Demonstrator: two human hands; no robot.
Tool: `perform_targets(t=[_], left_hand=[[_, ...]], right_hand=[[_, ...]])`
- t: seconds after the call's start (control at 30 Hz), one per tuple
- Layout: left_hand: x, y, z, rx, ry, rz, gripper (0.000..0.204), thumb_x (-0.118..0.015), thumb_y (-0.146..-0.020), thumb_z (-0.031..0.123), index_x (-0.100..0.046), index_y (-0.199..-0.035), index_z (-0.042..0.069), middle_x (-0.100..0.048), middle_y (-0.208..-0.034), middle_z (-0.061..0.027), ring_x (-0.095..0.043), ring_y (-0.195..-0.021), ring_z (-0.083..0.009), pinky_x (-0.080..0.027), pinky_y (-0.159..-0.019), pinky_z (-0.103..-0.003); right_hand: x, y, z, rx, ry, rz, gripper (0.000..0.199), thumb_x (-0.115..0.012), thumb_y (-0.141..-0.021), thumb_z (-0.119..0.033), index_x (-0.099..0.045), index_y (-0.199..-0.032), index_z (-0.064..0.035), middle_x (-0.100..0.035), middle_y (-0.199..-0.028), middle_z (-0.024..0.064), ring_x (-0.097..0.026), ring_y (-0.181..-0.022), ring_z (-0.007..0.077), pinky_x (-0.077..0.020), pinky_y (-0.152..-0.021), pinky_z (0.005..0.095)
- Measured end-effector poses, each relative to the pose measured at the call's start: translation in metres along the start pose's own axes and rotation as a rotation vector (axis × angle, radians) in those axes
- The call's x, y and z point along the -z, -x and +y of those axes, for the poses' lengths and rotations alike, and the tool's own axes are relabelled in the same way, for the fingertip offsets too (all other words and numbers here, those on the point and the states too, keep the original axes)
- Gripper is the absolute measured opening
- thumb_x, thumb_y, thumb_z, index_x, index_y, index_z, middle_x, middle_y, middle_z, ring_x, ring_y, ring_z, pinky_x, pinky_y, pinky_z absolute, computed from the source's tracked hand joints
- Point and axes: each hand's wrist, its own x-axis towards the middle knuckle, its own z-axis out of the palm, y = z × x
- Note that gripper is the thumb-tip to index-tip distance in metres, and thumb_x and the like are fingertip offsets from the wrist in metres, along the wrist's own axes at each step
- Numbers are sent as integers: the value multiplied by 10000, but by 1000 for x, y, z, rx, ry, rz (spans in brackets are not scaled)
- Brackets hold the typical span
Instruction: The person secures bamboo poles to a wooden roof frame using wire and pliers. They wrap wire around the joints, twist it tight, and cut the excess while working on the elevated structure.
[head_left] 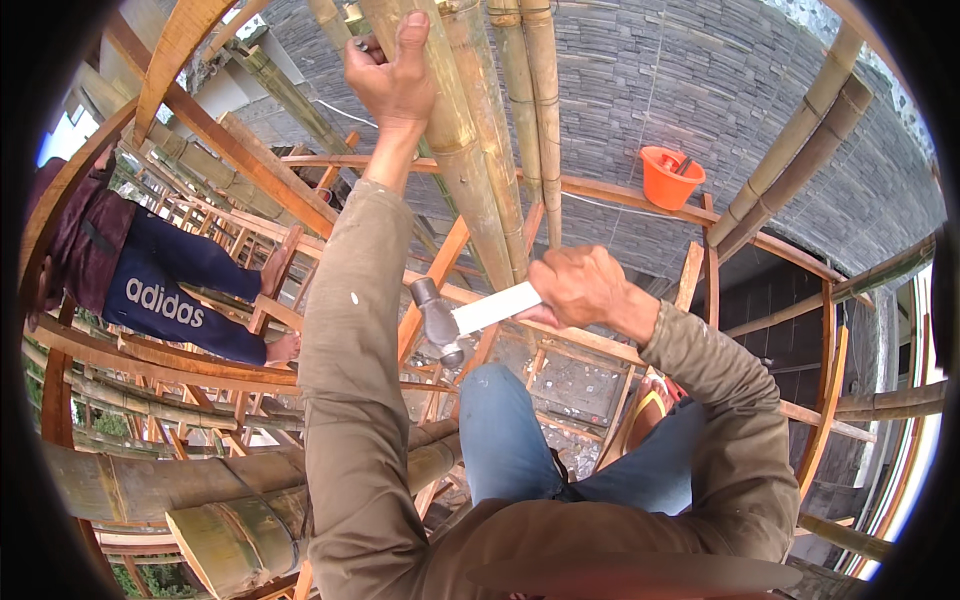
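My right hand [580, 287] is wrapped round the white handle of a hammer [492, 309]. Its dark metal head points left, above my knees. At the top, my left hand [393, 82] grips a thick upright bamboo pole [462, 175], with the thumb laid along its face. A small grey metal bit shows by the curled fingers; its kind is too small to make out. Close beside this pole stands a second bamboo pole [490, 110]. The hammer head is apart from both.
An orange bucket [670, 180] hangs or rests at a wooden rail by the grey stone-clad wall [610, 110]. Bamboo poles [790, 150] slant at right. Thick bamboo [240, 540] lies lower left. Another person in dark trousers [180, 285] is on the timber frame at left. Ground shows far below.
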Motion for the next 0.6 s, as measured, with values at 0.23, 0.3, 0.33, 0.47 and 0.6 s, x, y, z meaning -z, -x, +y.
perform_targets(t=[0.23, 0.3, 0.33, 0.47, 0.6], left_hand=[[-1, 7, 16, -28, -157, 31, 494, -823, -825, 424, -552, -821, 11, -564, -711, -8, -500, -612, -87, -410, -546, -254], [-1, 7, 14, -25, -164, 51, 528, -827, -815, 460, -557, -831, 7, -580, -726, -25, -521, -628, -99, -425, -558, -258], [-1, 7, 10, 38, -193, 85, 582, -840, -787, 505, -560, -846, -2, -604, -728, -50, -545, -628, -109, -442, -557, -261], [4, 5, -15, -63, -277, 117, 534, -846, -816, 432, -605, -842, -44, -658, -761, -95, -577, -653, -152, -492, -589, -304], [22, -6, -39, -119, -249, 81, 380, -823, -849, 291, -706, -863, -70, -734, -875, -144, -671, -701, -194, -584, -661, -338]], right_hand=[[-8, 56, 20, -327, -90, -154, 543, -548, -966, -555, -590, -872, -21, -639, -630, 176, -659, -535, 360, -474, -435, 468], [-10, 93, 34, -415, -80, -129, 549, -551, -958, -572, -592, -877, -30, -644, -646, 190, -664, -564, 382, -482, -468, 489], [-11, 119, 39, -442, -87, -78, 551, -553, -953, -580, -592, -880, -35, -646, -655, 197, -667, -579, 393, -486, -484, 499], [-24, 227, 73, -1001, -125, -237, 624, -516, -966, -620, -641, -950, -9, -670, -732, 236, -670, -706, 453, -504, -616, 539], [-36, 348, 79, -1497, -188, -276, 666, -492, -969, -648, -660, -1030, -6, -692, -846, 275, -683, -876, 464, -523, -759, 540]])
